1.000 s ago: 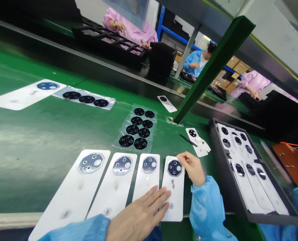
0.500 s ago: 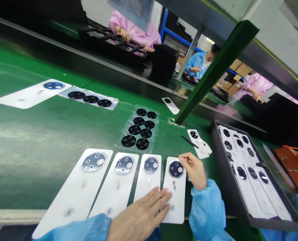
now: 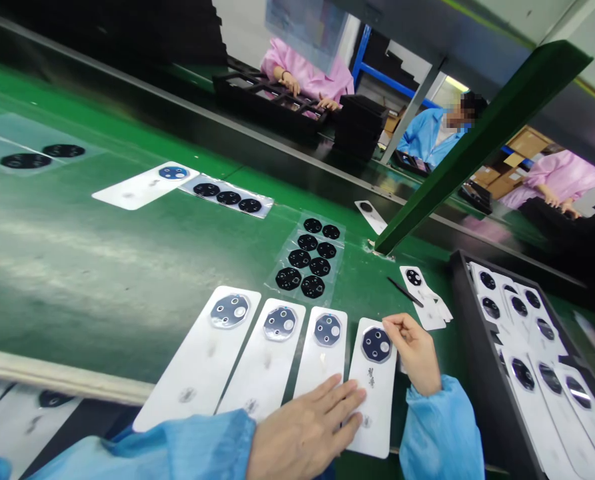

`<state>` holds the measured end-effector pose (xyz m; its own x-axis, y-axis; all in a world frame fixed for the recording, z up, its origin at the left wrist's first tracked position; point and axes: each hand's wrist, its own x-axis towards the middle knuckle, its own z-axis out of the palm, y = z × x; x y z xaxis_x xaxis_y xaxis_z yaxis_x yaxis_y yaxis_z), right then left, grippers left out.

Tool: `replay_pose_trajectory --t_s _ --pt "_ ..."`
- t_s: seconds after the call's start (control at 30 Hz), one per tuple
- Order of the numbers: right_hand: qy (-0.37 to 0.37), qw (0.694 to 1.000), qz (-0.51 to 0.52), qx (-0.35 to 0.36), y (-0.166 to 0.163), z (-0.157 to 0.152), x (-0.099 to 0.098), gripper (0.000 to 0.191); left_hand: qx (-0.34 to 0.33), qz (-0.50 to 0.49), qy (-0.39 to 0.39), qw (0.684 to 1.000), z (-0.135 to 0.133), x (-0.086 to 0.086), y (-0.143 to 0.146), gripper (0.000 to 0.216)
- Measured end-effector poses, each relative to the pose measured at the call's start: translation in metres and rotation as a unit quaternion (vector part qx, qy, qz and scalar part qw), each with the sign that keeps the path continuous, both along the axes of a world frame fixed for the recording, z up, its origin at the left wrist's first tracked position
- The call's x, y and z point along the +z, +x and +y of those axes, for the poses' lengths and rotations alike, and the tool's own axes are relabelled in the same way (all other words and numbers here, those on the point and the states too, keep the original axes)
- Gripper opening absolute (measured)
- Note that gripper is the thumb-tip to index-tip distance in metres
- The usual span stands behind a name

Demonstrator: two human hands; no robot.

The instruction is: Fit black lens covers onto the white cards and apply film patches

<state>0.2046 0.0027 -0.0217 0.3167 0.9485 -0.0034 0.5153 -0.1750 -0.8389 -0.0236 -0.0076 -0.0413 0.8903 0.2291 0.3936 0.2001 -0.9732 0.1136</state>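
White phone-back-shaped panels lie in a row, each with a dark octagonal camera-ring piece near its top. My left hand [image 3: 307,423] lies flat with fingers stretched, its fingertips on the lower part of the rightmost white panel [image 3: 365,437]; it also covers the bottom of the neighbouring panel [image 3: 322,367]. At the rightmost panel's upper right corner, beside its octagonal piece [image 3: 376,345], my right hand [image 3: 415,350] has thumb and forefinger pinched. Whatever is between those fingertips is too small to make out. Two more panels, a middle one [image 3: 265,353] and a far-left one [image 3: 202,363], lie leftward.
Behind the row lies a clear sheet of black octagonal pieces [image 3: 300,259]. A black pen-like tool [image 3: 405,291] rests by small white cards [image 3: 430,313]. A dark tray [image 3: 482,373] of panels stands right. A green post [image 3: 477,150] rises behind; co-workers sit across the bench.
My view has swung left, so everything sits further right in the picture. Both hands stay at the same panel, with little visible change in their pose.
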Motion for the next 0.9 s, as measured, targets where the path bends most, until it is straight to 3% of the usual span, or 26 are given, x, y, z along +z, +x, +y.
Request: replay_pose_trajectory --t_s 0.37,0.6,0.9 --pt "-0.007 1.000 -0.010 -0.002 -0.001 -0.001 -0.002 0.029 0.004 -0.012 -0.019 1.000 0.002 -0.001 -0.002 0.023" --pt "-0.013 0.999 -0.034 -0.004 -0.001 0.000 -0.002 0.029 -0.040 0.054 -0.083 0.994 0.007 0.008 -0.004 0.028" --pt "-0.005 0.999 -0.036 -0.008 -0.006 0.000 0.002 0.026 -0.057 0.085 -0.086 0.991 0.012 0.017 -0.002 0.029"
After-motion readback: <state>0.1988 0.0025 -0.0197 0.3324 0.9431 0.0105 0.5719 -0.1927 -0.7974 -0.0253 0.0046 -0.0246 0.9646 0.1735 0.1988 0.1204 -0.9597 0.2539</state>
